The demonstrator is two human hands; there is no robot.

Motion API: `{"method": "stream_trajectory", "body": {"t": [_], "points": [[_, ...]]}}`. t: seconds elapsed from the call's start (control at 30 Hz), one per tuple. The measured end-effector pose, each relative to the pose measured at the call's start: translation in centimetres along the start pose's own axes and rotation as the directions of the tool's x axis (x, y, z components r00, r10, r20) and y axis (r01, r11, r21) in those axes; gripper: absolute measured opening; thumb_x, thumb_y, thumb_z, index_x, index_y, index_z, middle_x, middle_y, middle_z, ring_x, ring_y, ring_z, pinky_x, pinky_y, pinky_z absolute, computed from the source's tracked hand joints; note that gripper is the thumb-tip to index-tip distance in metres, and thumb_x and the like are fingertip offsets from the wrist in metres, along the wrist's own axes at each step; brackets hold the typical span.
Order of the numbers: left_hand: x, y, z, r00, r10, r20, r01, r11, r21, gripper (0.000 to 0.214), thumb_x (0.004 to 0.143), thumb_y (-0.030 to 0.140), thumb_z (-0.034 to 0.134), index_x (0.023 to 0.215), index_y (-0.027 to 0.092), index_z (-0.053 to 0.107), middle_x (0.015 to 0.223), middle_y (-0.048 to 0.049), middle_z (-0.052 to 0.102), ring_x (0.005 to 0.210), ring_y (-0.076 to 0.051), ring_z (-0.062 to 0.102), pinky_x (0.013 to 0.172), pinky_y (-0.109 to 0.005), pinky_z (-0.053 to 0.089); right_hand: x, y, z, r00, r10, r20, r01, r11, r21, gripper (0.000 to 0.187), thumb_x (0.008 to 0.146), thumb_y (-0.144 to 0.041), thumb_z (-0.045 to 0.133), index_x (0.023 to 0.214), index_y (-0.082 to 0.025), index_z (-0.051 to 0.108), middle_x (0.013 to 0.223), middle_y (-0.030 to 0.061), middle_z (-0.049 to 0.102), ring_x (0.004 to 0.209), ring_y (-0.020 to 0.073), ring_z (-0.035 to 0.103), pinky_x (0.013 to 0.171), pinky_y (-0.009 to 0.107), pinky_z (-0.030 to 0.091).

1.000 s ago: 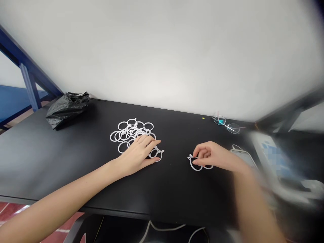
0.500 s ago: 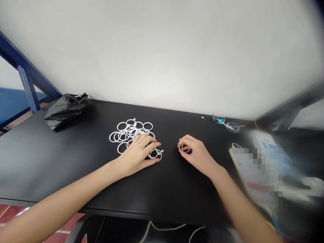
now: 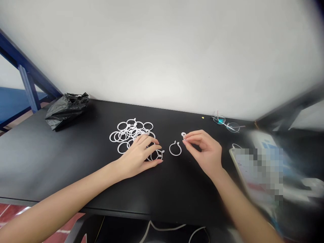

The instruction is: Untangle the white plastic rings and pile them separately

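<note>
Several white plastic rings (image 3: 123,147) lie in a loose pile on the black table (image 3: 106,189). Over the pile's near right side rests my left hand (image 3: 139,150), fingers spread, partly covering some rings; its thumb is beside a ring with small knobs (image 3: 162,156). My right hand (image 3: 205,148) pinches a small white piece with a round, holed end (image 3: 183,134) between thumb and fingertips. Between the hands, a single white ring (image 3: 175,155) lies flat, with a gap at its top and a knob at each end of the gap.
A crumpled black plastic bag (image 3: 67,109) sits at the back left. Eyeglasses (image 3: 233,127) and a tiny yellow bit (image 3: 203,117) lie at the back right. A phone (image 3: 243,168) with a partly blurred screen is at the right. The white wall (image 3: 162,60) borders the table's rear.
The single ring, formerly at my right fingertips, now lies on the table with its gap showing. My right hand has moved slightly right, holding the small white piece. My left hand has barely shifted.
</note>
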State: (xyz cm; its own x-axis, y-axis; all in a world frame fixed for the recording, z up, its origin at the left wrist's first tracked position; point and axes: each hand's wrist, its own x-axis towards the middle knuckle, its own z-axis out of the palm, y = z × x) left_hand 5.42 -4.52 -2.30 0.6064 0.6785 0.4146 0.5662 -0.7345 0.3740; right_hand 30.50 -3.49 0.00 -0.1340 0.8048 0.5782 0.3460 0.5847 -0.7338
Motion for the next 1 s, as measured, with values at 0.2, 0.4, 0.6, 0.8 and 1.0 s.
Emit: {"method": "stream_trajectory", "body": {"t": [0.2,0.4,0.6,0.8,1.0], "points": [[0.3,1.6,-0.7,0.969,-0.215,0.121,0.243,0.758,-0.605,0.033,0.095,0.033,0.058,0.122,0.015,0.059,0.102,-0.0101,0.070,0.092,-0.021,0.068,0.083,-0.036,0.057,-2.0,-1.9,2.6,0.907,-0.404,0.117,0.409,0.912,-0.023,0.024,0.082,0.001,0.065,0.094,-0.020,0.066,0.096,0.0076,0.071,0.086,0.0169,0.070,0.074,0.030,0.062],[0.9,1.9,-1.1,0.879,-0.298,0.373,0.433,0.170,-0.885,0.022,0.090,0.033,0.065,0.100,0.014,0.068,0.085,-0.0038,0.071,0.080,-0.016,0.071,0.070,-0.026,0.061,-2.7,-2.6,3.7,0.868,-0.449,0.212,0.439,0.894,0.093,0.019,0.085,-0.002,0.062,0.094,-0.018,0.066,0.101,0.0096,0.072,0.092,0.0171,0.072,0.077,0.026,0.063],[0.7,1.6,-0.9,0.893,-0.286,0.347,0.412,0.211,-0.886,0.015,0.089,0.028,0.066,0.095,0.015,0.071,0.087,-0.0047,0.071,0.079,-0.015,0.071,0.069,-0.026,0.062,-2.0,-3.5,3.1,0.962,-0.203,0.181,0.145,0.945,0.292,0.020,0.084,-0.008,0.066,0.098,-0.023,0.068,0.087,0.0044,0.076,0.078,0.0176,0.074,0.070,0.030,0.064],[0.2,2.0,-0.8,0.950,-0.241,0.197,0.308,0.624,-0.719,0.011,0.086,0.023,0.068,0.085,0.013,0.075,0.068,-0.0035,0.071,0.059,-0.013,0.068,0.053,-0.020,0.055,-2.7,-2.6,3.8,0.980,-0.113,0.164,0.072,0.969,0.235,0.032,0.077,-0.011,0.076,0.108,-0.020,0.071,0.091,0.0065,0.066,0.071,0.0141,0.065,0.054,0.026,0.061],[0.0,1.9,-0.6,0.980,-0.189,0.066,0.191,0.792,-0.580,0.014,0.087,0.027,0.069,0.079,0.016,0.072,0.067,-0.0013,0.069,0.058,-0.010,0.061,0.054,-0.020,0.050,-2.9,-2.6,4.2,0.972,-0.149,0.183,0.113,0.975,0.194,0.021,0.086,-0.009,0.065,0.102,-0.021,0.072,0.086,0.0050,0.069,0.071,0.0134,0.067,0.061,0.025,0.061]]}}
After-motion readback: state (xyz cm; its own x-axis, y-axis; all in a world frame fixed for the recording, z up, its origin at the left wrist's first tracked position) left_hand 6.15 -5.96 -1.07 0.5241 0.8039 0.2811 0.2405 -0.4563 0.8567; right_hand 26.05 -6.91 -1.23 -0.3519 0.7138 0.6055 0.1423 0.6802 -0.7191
